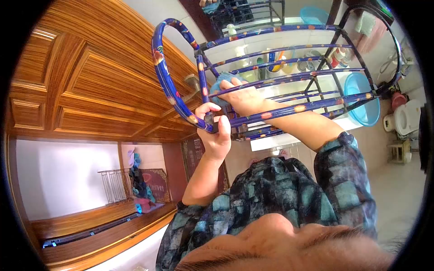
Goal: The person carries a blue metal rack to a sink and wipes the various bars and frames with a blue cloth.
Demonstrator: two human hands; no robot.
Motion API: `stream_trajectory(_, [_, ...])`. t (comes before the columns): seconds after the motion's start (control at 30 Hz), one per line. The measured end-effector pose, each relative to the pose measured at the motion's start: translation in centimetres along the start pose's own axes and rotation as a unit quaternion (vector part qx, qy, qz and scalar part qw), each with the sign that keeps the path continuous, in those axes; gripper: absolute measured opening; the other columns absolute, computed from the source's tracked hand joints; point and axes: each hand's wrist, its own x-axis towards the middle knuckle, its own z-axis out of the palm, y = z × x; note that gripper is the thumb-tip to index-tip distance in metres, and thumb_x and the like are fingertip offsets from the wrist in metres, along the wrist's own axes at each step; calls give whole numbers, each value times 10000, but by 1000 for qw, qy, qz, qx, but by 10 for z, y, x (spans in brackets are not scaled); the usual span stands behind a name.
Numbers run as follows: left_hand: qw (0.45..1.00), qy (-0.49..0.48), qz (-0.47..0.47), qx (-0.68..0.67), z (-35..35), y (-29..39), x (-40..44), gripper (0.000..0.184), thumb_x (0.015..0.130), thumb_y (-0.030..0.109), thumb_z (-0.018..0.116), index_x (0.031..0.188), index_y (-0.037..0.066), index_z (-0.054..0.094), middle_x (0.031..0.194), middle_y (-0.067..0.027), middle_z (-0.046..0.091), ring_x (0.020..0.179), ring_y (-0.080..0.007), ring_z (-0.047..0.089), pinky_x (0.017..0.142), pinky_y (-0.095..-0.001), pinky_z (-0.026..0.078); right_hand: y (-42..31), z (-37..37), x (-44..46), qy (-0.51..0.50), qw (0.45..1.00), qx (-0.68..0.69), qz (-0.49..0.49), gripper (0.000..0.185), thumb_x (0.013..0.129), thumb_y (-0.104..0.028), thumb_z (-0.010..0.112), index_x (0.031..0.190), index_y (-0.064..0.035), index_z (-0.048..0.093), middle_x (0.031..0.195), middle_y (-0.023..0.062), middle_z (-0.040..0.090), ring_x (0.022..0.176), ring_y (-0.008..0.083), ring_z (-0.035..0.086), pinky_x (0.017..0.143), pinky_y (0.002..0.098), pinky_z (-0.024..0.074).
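We've got a wooden door (pixel 104 81) on L, then the blue patterned rack (pixel 298 109) beside it, blue basin (pixel 374 114) near its R end. L hand (pixel 214 139) grips rack's near-L corner — fingers curled round. R hand (pixel 238 97), behind front bar — closed on blue cloth (pixel 230 76), by rack's L end.

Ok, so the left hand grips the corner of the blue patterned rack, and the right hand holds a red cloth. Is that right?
Not quite: the cloth is blue, not red, as the head view shows. The rest holds: the left hand grips the corner of the blue patterned rack, and the right hand holds the cloth.
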Motion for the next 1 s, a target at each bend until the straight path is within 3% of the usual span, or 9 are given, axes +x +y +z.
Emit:
stream_trajectory(0.07, [1000,11,-3,5,2,0,0,269,944,250,520,1115,95,382,537,17,418,418,-52,371,397,-206,299,10,10,12,47,999,-23,4,357,752,-141,616,1109,-158,610,1069,75,510,920,278,556,752,391,514])
stream_trajectory(0.17, [999,27,-5,32,4,-1,-3,248,948,234,519,1111,99,390,540,25,411,419,-49,369,396,-203,297,25,15,24,-29,998,-57,19,437,792,-142,594,1228,-172,588,1129,85,516,1009,272,552,814,372,504])
stream_trajectory(0.33, [998,47,7,47,0,-3,1,216,954,233,512,1094,104,409,554,33,405,421,-43,366,391,-200,289,46,-5,14,-80,996,-21,38,470,747,-90,628,1194,-233,625,1120,64,517,1063,271,520,845,373,493])
stream_trajectory(0.5, [997,60,22,47,0,-2,6,212,948,241,535,1083,114,430,592,34,419,429,-38,378,390,-194,291,100,-42,-55,-78,975,-156,137,400,716,-88,676,1092,-226,679,1087,71,539,998,275,546,849,385,496])
stream_trajectory(0.57, [996,58,31,58,-1,-5,5,225,942,242,539,1097,117,435,618,27,431,424,-36,376,378,-192,296,141,-55,-103,-44,967,-176,179,341,727,-87,677,1045,-210,693,1084,71,543,1028,287,537,857,395,487])
stream_trajectory(0.67, [996,52,35,61,3,-5,6,201,942,229,520,1086,114,438,600,27,420,418,-38,374,372,-193,293,182,-88,-161,-29,905,-234,355,298,725,-82,655,1003,-182,700,1085,82,537,1043,315,525,875,408,468])
stream_trajectory(0.77, [996,60,15,56,7,-2,8,177,948,220,496,1075,112,436,569,30,404,409,-40,365,366,-200,288,171,-86,-174,56,906,-298,295,327,749,-76,648,1063,-166,667,1066,103,532,1040,319,527,843,421,482])
stream_trajectory(0.9, [996,73,-59,-7,17,14,8,147,948,210,479,1058,122,439,548,24,398,389,-47,335,347,-215,273,127,-95,-152,202,930,-79,296,389,770,20,543,1102,-141,665,1074,148,572,989,363,563,850,444,478])
stream_trajectory(1.0, [997,75,-35,4,22,16,7,137,945,202,469,1057,128,440,546,22,399,380,-50,329,342,-214,267,107,-97,-155,244,919,-126,284,420,746,9,576,1119,-170,644,1054,124,582,1024,339,545,889,436,479])
